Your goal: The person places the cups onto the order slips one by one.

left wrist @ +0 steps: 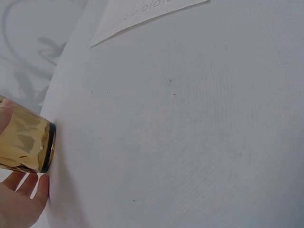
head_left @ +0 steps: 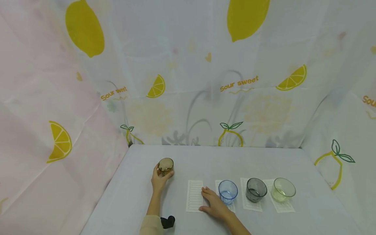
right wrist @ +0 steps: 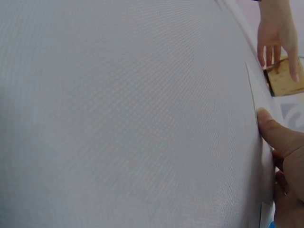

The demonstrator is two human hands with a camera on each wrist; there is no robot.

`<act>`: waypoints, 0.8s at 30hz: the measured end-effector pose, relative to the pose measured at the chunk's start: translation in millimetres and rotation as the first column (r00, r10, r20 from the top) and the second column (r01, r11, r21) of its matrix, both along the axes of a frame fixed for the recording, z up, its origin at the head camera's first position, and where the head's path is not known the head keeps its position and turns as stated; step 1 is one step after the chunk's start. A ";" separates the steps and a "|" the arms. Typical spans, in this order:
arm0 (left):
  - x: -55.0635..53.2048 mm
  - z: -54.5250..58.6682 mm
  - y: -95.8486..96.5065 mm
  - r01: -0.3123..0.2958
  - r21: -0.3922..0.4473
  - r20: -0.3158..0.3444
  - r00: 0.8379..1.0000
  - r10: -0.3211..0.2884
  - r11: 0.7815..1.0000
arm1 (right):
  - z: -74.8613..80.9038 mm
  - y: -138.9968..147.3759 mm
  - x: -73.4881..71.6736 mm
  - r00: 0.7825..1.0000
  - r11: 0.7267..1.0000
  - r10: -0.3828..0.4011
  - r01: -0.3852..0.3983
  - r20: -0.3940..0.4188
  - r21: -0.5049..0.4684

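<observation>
My left hand (head_left: 159, 178) grips an amber glass (head_left: 165, 166) at the back left of the table, thumb on one side and fingers on the other. In the left wrist view the amber glass (left wrist: 23, 140) stands with its base at the table surface. My right hand (head_left: 215, 205) rests on the right edge of a white printed paper (head_left: 195, 197), thumb and fingers spread along that edge. The right wrist view shows the right thumb (right wrist: 273, 128) on the paper's edge. Just right of this hand stands a blue glass (head_left: 228, 191).
A grey glass (head_left: 256, 189) and a pale green glass (head_left: 283, 189) stand farther right, each on a printed paper. The white table (head_left: 141, 156) meets a lemon-print cloth (head_left: 188, 65) at the back and sides. A black heart-shaped object (head_left: 168, 222) is beside the left sleeve.
</observation>
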State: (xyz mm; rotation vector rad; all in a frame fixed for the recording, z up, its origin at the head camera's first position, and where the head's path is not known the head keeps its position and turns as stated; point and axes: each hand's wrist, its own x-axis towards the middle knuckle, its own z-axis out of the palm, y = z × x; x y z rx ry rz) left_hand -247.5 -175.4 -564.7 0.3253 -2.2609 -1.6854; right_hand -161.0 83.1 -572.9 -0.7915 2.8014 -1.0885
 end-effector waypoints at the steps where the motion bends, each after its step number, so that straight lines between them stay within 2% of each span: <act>1: 0.1 -0.1 0.3 -0.001 0.013 -0.007 1.000 0.001 1.000 | -0.2 -0.1 -0.2 1.000 1.000 0.000 0.000 0.000 0.001; 6: 2.6 0.1 1.4 -0.004 0.054 -0.020 1.000 0.005 0.999 | -1.0 -0.3 -1.0 1.000 1.000 -0.002 0.002 0.014 0.001; 17: 11.6 1.0 -0.6 -0.006 0.094 -0.043 0.999 0.010 0.996 | -2.0 0.2 -1.0 1.000 1.000 0.002 -0.001 -0.015 0.008; 20: 15.0 3.6 -1.5 0.012 0.110 -0.059 0.998 -0.005 0.994 | -2.5 0.1 -1.2 1.000 1.000 -0.001 0.001 -0.005 0.011; 22: 21.1 14.3 0.3 0.032 0.118 -0.079 0.997 -0.023 0.992 | -2.6 -0.2 -1.4 1.000 1.000 -0.001 0.001 -0.004 0.015; 24: 23.2 17.3 0.6 0.047 0.126 -0.090 0.995 -0.036 0.991 | -2.8 -0.4 -1.5 1.000 1.000 0.001 -0.001 0.003 0.014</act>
